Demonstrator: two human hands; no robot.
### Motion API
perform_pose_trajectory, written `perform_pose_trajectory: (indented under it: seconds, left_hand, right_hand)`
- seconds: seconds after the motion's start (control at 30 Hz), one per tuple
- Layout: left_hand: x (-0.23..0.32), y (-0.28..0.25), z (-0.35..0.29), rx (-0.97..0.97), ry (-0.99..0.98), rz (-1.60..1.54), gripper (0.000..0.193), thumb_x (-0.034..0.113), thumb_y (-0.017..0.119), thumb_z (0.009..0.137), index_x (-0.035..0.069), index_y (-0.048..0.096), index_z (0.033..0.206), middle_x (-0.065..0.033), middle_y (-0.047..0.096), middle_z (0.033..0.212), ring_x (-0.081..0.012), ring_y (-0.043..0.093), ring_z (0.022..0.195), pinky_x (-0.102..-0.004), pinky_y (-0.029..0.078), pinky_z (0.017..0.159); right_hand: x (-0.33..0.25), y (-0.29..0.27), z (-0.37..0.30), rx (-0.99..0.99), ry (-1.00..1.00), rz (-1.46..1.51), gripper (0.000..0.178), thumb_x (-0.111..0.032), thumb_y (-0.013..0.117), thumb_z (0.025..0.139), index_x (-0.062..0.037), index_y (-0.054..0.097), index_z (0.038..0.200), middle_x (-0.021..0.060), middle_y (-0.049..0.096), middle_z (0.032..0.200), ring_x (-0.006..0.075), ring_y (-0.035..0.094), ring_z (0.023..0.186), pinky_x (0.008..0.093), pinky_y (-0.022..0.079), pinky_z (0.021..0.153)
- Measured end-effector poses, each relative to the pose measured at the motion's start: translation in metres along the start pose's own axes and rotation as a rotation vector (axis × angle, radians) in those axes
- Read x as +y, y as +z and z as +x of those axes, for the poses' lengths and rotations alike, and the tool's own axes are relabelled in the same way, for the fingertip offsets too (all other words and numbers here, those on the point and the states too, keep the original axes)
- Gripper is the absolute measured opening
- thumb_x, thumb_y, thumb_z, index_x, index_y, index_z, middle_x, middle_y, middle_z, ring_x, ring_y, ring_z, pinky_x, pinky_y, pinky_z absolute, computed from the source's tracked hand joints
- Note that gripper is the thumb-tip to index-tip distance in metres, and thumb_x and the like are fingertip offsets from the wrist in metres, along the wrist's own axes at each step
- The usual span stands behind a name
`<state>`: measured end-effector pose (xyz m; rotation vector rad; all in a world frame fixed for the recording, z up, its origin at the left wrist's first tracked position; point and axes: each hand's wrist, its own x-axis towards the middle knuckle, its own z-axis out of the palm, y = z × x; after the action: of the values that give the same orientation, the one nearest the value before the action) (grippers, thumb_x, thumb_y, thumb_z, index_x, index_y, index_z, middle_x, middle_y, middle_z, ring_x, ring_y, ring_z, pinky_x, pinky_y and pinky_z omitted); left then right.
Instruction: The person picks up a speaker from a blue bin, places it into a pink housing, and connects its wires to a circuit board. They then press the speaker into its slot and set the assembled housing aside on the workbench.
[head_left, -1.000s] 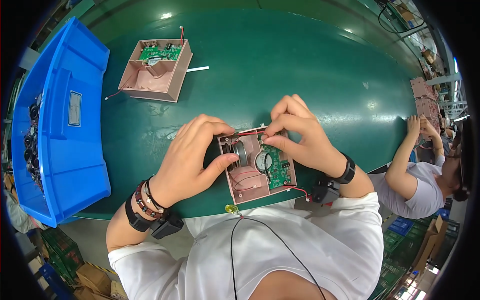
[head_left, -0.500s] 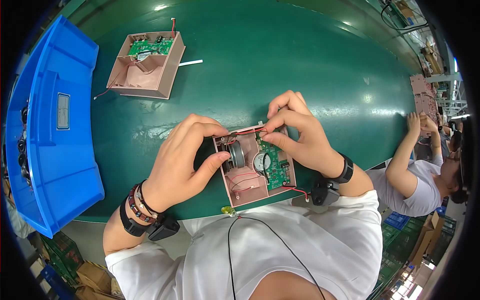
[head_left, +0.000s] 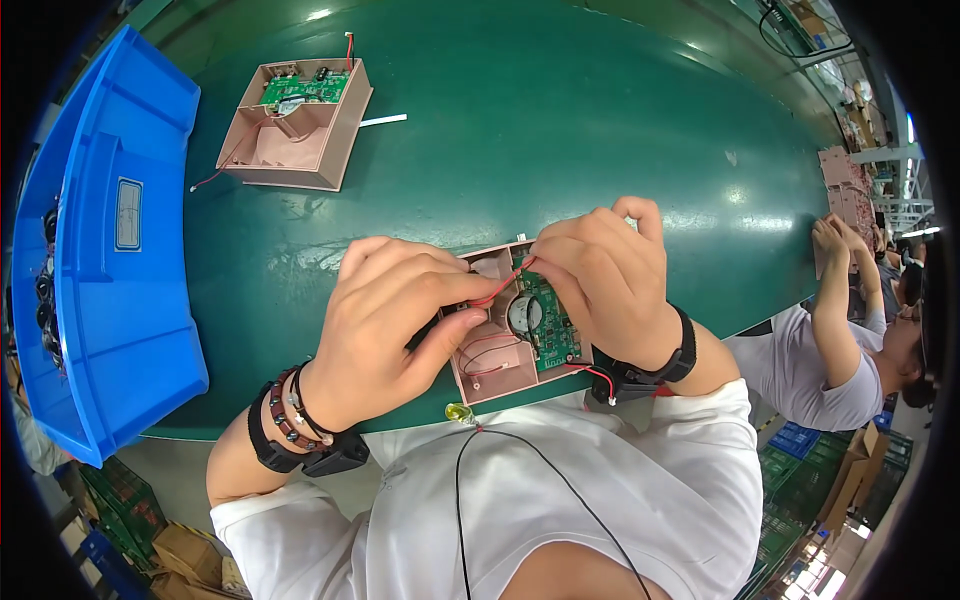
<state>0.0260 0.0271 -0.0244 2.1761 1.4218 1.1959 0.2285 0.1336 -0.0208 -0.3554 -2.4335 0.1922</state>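
At the near edge of the green table, the pink open casing sat between both hands, left hand and right hand each pinching the red wire, best routed gently clear of the green circuit board.

Broad green work surface, glossy, with pale glare patches from overhead light, far beyond the hands. Blue plastic bin on its edge, well left of the hands. Far right of the hands, a co-worker in a white shirt, seated at the same surface. Below and left of the hands, cardboard boxes on the floor; below right, blue crates.
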Motion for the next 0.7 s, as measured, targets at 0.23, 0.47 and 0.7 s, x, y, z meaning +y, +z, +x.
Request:
perform_pose_trajectory:
  seconds: [0.23,0.47,0.7]
  left_hand:
    - [0.0,0.0,-0.001,0.021,-0.006,-0.017,0.019,0.005,0.071,0.074,0.006,0.066,0.092,-0.0024,0.068,0.082,-0.0227,0.063,0.085,-0.0352,0.041,0.076]
    - [-0.001,0.001,-0.002,0.054,-0.006,-0.013,0.018,0.005,0.071,0.073,0.01,0.068,0.09,-0.0011,0.066,0.082,-0.0193,0.062,0.085,-0.0327,0.039,0.078]
    - [-0.004,0.002,-0.002,0.096,-0.047,-0.034,0.017,0.004,0.07,0.074,0.009,0.066,0.09,-0.0034,0.065,0.087,-0.0215,0.059,0.079,-0.0333,0.039,0.076]
  right_hand:
    - [-0.004,-0.001,0.006,0.036,-0.07,-0.175,0.02,-0.008,0.066,0.065,-0.0123,0.063,0.084,-0.0029,0.062,0.082,0.0149,0.052,0.069,0.0335,0.031,0.071]
    - [0.002,0.0,0.004,-0.108,-0.067,-0.068,0.018,-0.008,0.066,0.065,-0.0143,0.064,0.081,-0.0053,0.059,0.079,0.0139,0.048,0.07,0.0329,0.03,0.072]
    - [0.008,-0.015,0.008,-0.344,0.114,0.564,0.013,-0.004,0.069,0.075,-0.0128,0.062,0.079,-0.0038,0.062,0.08,0.0144,0.05,0.071,0.0317,0.029,0.074]
